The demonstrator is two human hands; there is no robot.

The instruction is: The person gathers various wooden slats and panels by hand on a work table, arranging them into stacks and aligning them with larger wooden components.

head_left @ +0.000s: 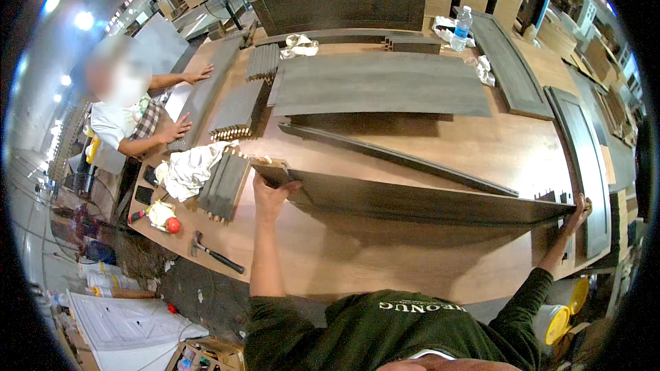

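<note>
A long dark grey wood panel (419, 200) stands tilted on its edge across the near part of the workbench, held at both ends. My left hand (273, 196) is closed on its left end, by a short dark end piece (269, 170) with a bare wood edge. At the far end of the panel, my right hand (581, 210) grips the right corner; some of its fingers are hidden behind the board. Just beyond the panel a narrow dark rail (399, 158) lies diagonally on the bench. A wide flat grey panel (385, 82) rests farther back.
Stacked grey slats (240, 106) and a white cloth (192, 168) lie at left. A hammer (216, 254) and red ball (173, 225) are near the front edge. Framed panels (512, 69) and a water bottle (462, 27) sit right. Two co-workers handle boards at left and back.
</note>
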